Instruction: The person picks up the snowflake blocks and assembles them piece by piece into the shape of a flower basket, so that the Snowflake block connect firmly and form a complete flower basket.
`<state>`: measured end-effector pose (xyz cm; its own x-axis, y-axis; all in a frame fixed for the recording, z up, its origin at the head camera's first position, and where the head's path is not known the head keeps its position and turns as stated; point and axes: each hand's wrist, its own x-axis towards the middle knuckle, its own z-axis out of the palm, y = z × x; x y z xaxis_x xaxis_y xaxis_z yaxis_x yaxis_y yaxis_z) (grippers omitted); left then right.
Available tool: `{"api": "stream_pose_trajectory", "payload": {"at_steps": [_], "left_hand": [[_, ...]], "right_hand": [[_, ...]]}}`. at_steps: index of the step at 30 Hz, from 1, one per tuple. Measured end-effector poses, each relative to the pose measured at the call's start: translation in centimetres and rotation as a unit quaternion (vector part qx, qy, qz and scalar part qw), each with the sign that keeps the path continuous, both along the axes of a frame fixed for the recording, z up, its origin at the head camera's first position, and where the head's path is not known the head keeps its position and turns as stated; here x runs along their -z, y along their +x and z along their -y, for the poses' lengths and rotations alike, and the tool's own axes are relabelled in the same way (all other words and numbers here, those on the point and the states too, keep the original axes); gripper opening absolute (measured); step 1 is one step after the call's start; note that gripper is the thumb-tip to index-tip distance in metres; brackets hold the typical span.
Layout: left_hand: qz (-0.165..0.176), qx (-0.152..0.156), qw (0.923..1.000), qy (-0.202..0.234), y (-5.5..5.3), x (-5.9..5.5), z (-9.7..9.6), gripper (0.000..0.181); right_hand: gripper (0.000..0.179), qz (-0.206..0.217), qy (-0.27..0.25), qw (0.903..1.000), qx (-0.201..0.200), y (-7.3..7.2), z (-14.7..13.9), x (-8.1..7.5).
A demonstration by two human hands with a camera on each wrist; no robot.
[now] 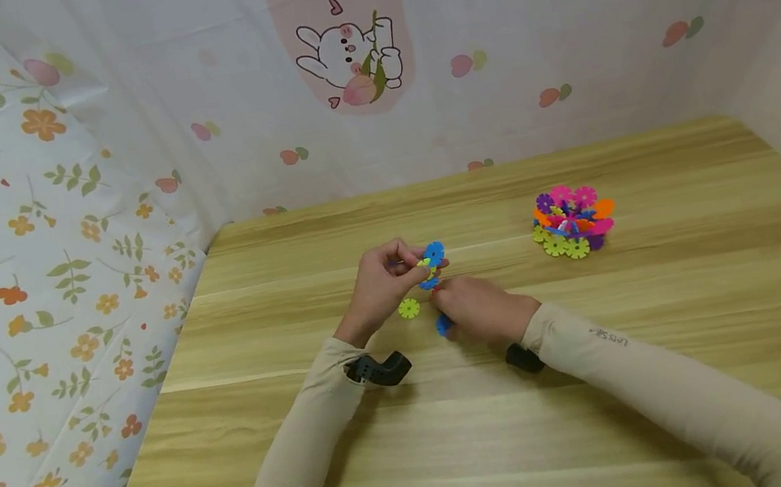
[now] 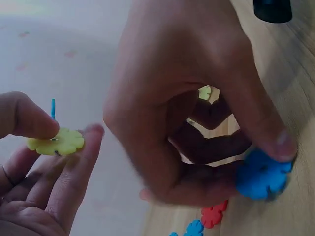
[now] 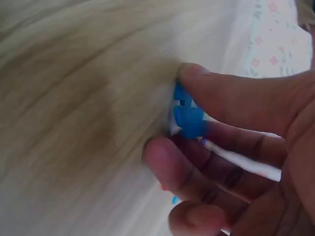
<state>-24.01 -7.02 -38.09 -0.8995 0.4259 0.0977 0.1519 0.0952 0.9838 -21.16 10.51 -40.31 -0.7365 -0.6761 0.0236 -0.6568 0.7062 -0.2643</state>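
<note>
My left hand (image 1: 382, 279) pinches a yellow snowflake disc (image 2: 59, 141), thumb on top and fingers beneath. A blue disc (image 1: 434, 252) stands by it in the head view, and a thin blue edge rises behind it in the left wrist view. Lower and to the right, my right hand (image 1: 482, 307) pinches a blue snowflake disc (image 2: 264, 174) between thumb and finger, close over the table. That notched blue disc (image 3: 189, 115) shows partly covered by the thumb in the right wrist view. A loose yellow disc (image 1: 410, 308) lies between the two hands.
A red disc (image 2: 213, 215) and a blue disc (image 2: 195, 228) lie on the wooden table (image 1: 462, 448). At the back right sits a multicoloured flower-like cluster of discs (image 1: 569, 226). Printed cloth (image 1: 228, 76) hangs behind and at left. A black wrist mount (image 1: 385, 370) juts below the left wrist.
</note>
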Motion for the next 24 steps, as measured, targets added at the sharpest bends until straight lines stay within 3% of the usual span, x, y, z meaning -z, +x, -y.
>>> {"api": "stream_pose_trajectory", "payload": {"at_steps": [4, 6, 9, 13, 16, 21, 24], "left_hand": [[-0.013, 0.037, 0.9992, -0.004, 0.1, 0.1, -0.1, 0.008], [-0.040, 0.052, 0.9974, -0.029, 0.2, 0.1, -0.2, 0.019], [-0.080, 0.053, 0.9919, -0.083, 0.4, 0.1, -0.4, 0.034], [-0.075, 0.065, 0.9880, -0.118, 0.7, 0.0, -0.6, 0.042], [-0.093, 0.077, 0.9814, -0.150, 1.0, -0.2, -0.8, 0.043], [-0.187, 0.065, 0.9609, -0.194, 1.4, -0.4, -1.3, 0.037], [-0.201, 0.056, 0.9587, -0.193, 1.5, -0.5, -1.5, 0.038]], "right_hand": [[0.013, 0.081, -0.069, 0.9941, -0.022, -0.7, -1.4, 0.2], [0.008, 0.106, -0.111, 0.9879, -0.022, -1.0, -2.6, 0.2], [0.014, 0.164, -0.181, 0.9698, 0.000, -1.2, -4.4, -0.3], [0.027, 0.217, -0.256, 0.9411, 0.037, -1.2, -5.9, -1.4], [0.027, 0.194, -0.299, 0.9319, 0.070, -1.0, -6.3, -2.2], [0.018, 0.116, -0.363, 0.9171, 0.119, -0.7, -6.4, -2.9], [0.013, 0.090, -0.379, 0.9127, 0.124, -0.6, -6.3, -2.8]]}}
